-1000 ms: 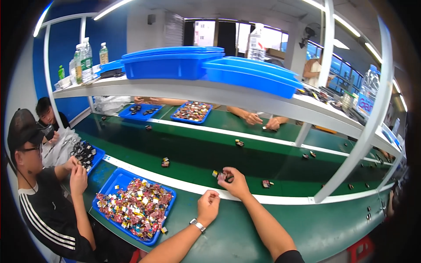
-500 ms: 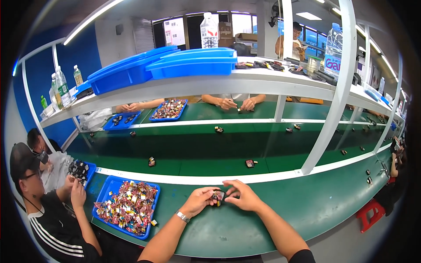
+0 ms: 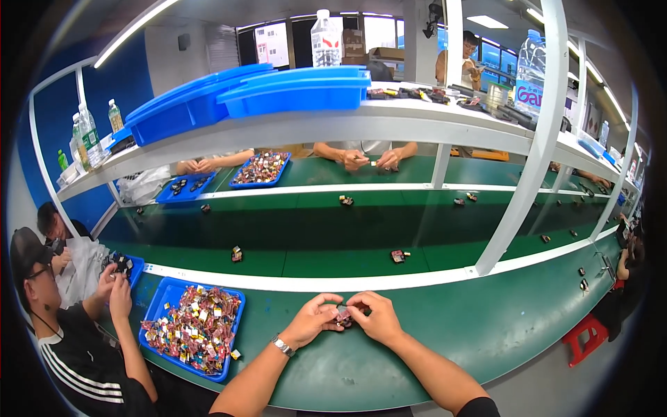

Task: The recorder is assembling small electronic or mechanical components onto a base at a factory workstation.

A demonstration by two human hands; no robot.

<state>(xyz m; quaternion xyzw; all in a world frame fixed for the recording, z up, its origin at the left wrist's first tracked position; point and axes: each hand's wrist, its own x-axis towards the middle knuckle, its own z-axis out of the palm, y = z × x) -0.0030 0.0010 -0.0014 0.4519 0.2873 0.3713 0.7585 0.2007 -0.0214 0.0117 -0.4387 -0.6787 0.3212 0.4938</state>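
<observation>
Left hand (image 3: 311, 324) and right hand (image 3: 372, 318) pinch one small dark part (image 3: 343, 316) between their fingertips, just above the green bench (image 3: 486, 326). A blue tray (image 3: 161, 300) of mixed small parts lies to the left. Beyond runs a green belt (image 3: 313, 229) under a white shelf (image 3: 292, 128).

A clear plastic bottle with a red and white label (image 3: 326, 40) stands on the top shelf behind blue bins. Further right, a larger clear bottle with a blue label (image 3: 531, 73) stands near a white post. Behind the first bottle sit brown cardboard boxes (image 3: 379, 50). At the shelf's far left stand small bottles, some with green labels (image 3: 89, 135).
</observation>
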